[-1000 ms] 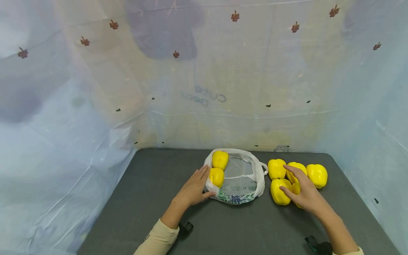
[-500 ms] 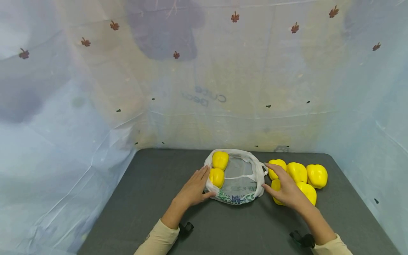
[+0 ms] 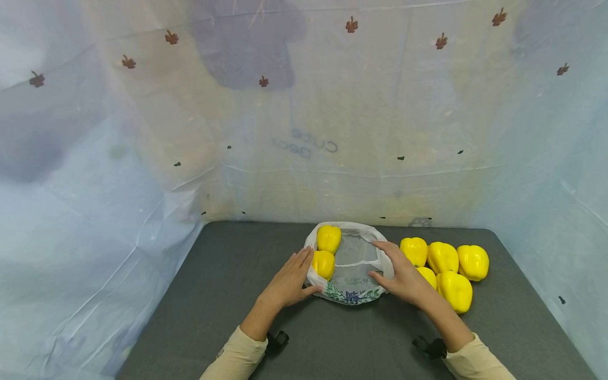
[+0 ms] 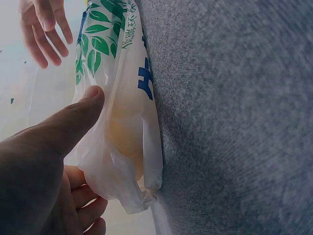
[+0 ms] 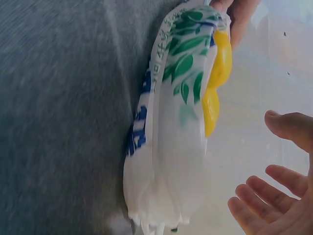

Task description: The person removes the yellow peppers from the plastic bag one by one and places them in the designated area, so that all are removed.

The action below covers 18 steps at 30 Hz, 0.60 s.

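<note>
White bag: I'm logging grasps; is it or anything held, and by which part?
Nothing is clearly gripped: the left hand touches the white bag at its left side; the right hand holds nothing.

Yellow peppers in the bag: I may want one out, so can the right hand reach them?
Probably yes: the right hand hovers empty at the open bag, and nothing visible blocks its way to the two peppers.
</note>
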### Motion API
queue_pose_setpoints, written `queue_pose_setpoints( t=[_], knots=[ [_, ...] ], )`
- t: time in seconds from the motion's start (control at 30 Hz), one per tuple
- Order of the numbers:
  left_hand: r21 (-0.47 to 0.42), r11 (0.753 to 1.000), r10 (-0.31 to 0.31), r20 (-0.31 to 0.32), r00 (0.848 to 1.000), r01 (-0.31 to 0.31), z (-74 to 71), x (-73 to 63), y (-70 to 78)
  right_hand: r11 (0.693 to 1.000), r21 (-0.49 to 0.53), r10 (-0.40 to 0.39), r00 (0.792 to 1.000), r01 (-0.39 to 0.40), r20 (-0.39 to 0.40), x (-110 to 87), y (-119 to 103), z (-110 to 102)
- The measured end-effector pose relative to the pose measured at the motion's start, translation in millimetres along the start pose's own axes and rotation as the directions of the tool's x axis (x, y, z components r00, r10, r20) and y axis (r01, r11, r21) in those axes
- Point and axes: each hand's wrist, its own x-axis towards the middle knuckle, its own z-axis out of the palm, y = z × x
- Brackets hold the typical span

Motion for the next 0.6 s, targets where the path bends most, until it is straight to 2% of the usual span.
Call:
queue_pose_setpoints(
  t=[0.3, 0.6],
  knots=[
    [-0.001, 1.000, 0.010, -0.006, 1.000, -0.010, -1.1, -0.2, 0.2, 0.999, -0.005, -0.032, 0.998, 0.033, 0.051, 14.3, -6, 19],
    [0.024, 1.000, 0.016, -0.007, 1.000, -0.016, -0.5, -0.1, -0.1, 1.000, 0.005, -0.022, 0.994, 0.022, 0.109, 29.6, -13, 38]
  ],
)
